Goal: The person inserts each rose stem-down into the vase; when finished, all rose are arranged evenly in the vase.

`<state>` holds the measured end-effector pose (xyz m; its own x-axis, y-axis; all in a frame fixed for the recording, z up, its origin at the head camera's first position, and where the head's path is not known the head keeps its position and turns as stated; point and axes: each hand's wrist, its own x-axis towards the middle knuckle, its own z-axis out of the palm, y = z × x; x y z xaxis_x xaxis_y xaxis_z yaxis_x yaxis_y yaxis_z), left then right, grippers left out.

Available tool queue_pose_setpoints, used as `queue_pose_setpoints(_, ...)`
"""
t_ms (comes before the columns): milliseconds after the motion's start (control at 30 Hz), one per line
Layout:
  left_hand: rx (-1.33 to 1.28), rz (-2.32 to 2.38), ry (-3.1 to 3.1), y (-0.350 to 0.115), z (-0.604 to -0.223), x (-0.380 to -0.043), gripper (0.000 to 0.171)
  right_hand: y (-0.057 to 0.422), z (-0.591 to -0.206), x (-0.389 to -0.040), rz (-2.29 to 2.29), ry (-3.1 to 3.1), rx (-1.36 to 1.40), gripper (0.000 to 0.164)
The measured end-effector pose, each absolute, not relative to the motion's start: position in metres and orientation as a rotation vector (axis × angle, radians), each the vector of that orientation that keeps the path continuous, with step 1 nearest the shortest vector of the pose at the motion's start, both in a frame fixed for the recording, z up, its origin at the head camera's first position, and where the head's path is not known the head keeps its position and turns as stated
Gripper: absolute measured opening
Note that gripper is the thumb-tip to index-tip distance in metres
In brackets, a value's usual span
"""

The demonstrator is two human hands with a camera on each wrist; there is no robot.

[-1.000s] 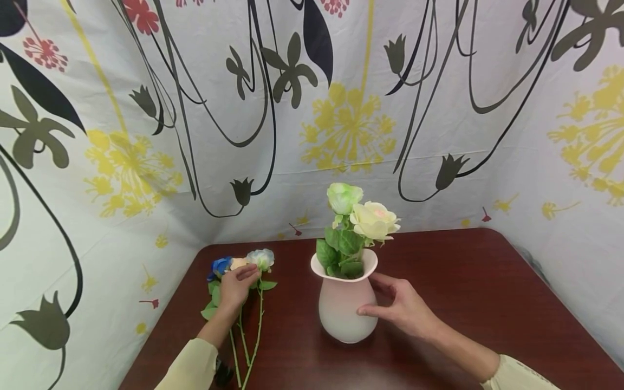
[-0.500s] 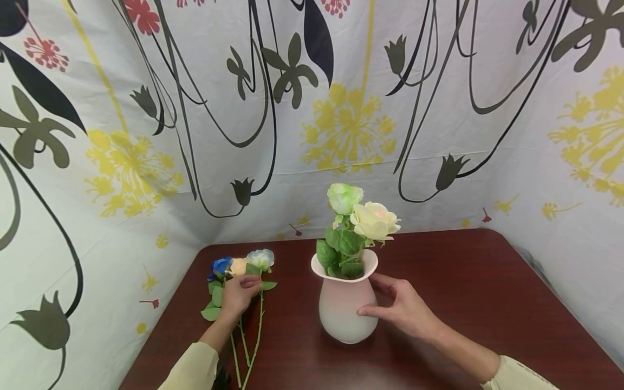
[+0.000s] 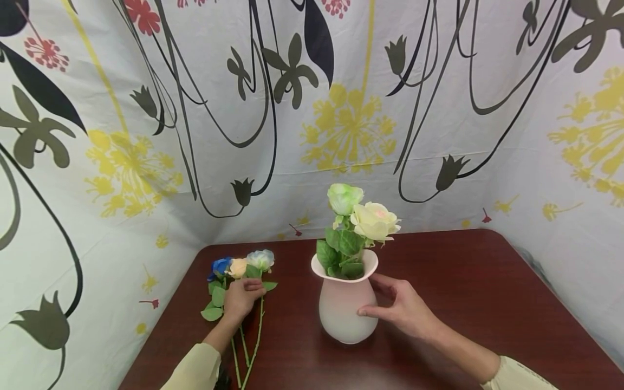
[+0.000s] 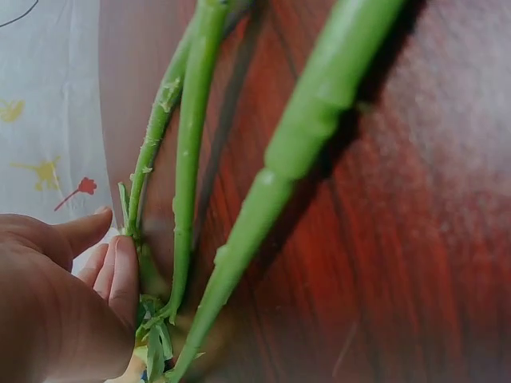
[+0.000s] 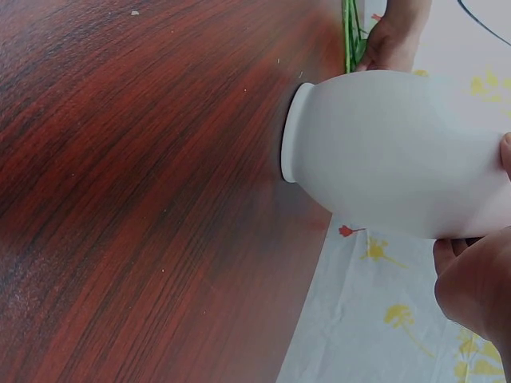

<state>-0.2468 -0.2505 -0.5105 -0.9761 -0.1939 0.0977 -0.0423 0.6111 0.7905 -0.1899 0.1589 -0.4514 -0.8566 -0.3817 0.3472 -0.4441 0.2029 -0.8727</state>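
Observation:
A pink-and-white vase (image 3: 347,317) stands upright on the table, holding a pale green rose (image 3: 344,198) and a cream rose (image 3: 374,220). My right hand (image 3: 408,311) grips its right side, thumb in front and fingers behind. At the left lie a blue rose (image 3: 221,266), a peach rose (image 3: 237,268) and a pale blue rose (image 3: 260,260). My left hand (image 3: 242,299) is over their upper stems, fingertips right at the pale blue rose's stem. In the left wrist view its fingers are fairly straight beside the green stems (image 4: 187,159), with the thumb apart.
The dark red wooden table (image 3: 448,276) has its far edge close to a white flower-printed curtain (image 3: 292,135). Bare stem ends of the lying roses point toward the front edge. Something black shows partly under the left sleeve (image 3: 197,365).
My left hand has slid from just below the pale blue bloom down along its stem, uncovering the peach rose and a leaf. The right hand and vase have stayed put.

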Motion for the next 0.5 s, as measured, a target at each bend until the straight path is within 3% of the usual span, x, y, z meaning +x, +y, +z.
queue_pose_setpoints(500,0.136,-1.027,-2.735,-0.2507,-0.5145,-0.2507,0.020,0.1586,-0.4511,-0.1896,1.775,-2.386,0.825,0.071)
